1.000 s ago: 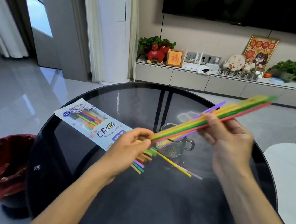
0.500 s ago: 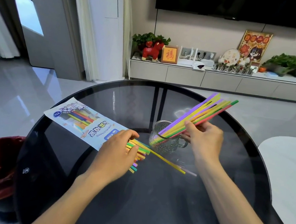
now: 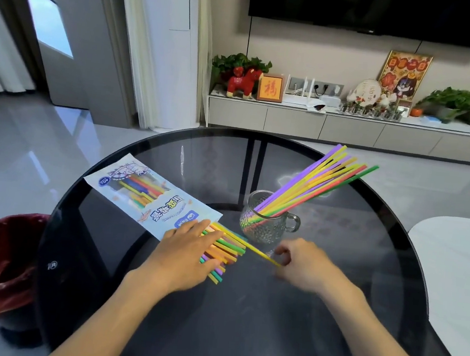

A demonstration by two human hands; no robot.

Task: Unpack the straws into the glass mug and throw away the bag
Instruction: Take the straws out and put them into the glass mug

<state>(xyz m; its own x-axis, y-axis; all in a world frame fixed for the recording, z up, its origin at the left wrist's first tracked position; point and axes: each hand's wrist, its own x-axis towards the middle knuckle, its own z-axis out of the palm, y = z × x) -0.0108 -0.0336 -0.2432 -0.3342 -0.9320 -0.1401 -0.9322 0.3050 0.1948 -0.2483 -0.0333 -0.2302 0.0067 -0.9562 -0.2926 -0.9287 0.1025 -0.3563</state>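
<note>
First bundle now released into glass mug; right hand narrowed near a loose yellow straw, grip unconfirmed; left hand flat on remaining straws.

Just two bare forearms in shot, no sleeves showing anywhere. Left hand and right hand both plain: no rings, watch, bracelets or gloves.

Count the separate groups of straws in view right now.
3: a bundle standing tilted in the glass mug, its straws leaning right; loose ends sticking out of the bag under the left hand; one yellow straw reaching the right hand.
</note>
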